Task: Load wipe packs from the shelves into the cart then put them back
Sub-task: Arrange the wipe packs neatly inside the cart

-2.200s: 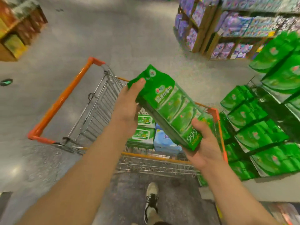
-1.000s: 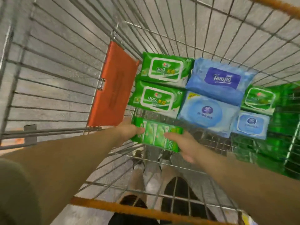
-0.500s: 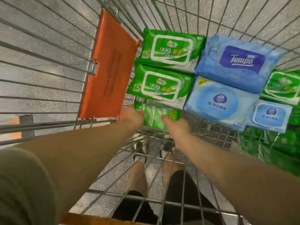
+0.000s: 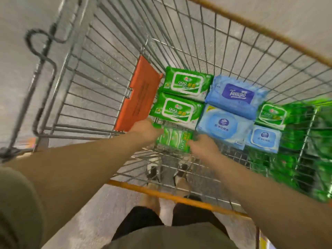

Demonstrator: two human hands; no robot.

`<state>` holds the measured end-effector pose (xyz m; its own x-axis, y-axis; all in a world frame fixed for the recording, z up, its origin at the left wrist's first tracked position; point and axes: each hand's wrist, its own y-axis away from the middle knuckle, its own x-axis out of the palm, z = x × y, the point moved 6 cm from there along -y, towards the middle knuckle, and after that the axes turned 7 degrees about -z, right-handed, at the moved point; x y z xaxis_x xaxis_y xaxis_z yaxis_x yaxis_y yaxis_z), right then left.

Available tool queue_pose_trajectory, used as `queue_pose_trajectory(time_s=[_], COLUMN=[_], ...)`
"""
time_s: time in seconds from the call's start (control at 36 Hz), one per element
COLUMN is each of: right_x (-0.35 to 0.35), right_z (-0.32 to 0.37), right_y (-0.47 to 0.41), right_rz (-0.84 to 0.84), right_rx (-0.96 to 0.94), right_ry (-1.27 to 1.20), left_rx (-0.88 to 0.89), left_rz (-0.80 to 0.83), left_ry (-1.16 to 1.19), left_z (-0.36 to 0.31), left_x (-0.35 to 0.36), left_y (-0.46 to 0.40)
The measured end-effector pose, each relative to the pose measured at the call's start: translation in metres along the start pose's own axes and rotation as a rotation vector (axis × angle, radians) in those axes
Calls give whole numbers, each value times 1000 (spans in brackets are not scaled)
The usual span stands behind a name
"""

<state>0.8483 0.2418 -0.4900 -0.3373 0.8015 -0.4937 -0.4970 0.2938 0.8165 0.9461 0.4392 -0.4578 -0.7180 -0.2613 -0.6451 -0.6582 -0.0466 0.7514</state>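
**Both hands held a green multipack low in the cart**

In the centre of the frame, the left hand and the right hand gripped the two ends of the green multipack, near the bottom of the cart. Above it in the frame lay two green packs, and to the right the blue packs. An orange flap stood at centre left

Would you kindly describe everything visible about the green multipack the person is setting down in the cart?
The green multipack is a long, glossy plastic-wrapped pack, striped light and dark green with yellow print at its right end. It lies low on the cart floor, just in front of two green 999 wipe packs. The left hand holds its left end, the right hand its right end. Motion blur hides finer print.
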Motion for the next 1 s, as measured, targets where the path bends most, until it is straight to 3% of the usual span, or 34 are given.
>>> queue_pose_trajectory(time_s=[0.14,0.36,0.67,1.0], right_x=[-59,-130,-184,-216], right_z=[25,61,84,74], right_y=[45,135,234,351], right_rz=[-165,-335,-584,-867], right_rx=[-222,-365,-418,-286], right_ry=[206,182,204,286], left_rx=[42,250,565,923], left_rz=[-81,-244,-437,-470], left_ry=[123,197,-21,48], left_z=[-17,-39,-56,-89], left_x=[-41,-99,-171,-221], left_y=[38,128,207,280])
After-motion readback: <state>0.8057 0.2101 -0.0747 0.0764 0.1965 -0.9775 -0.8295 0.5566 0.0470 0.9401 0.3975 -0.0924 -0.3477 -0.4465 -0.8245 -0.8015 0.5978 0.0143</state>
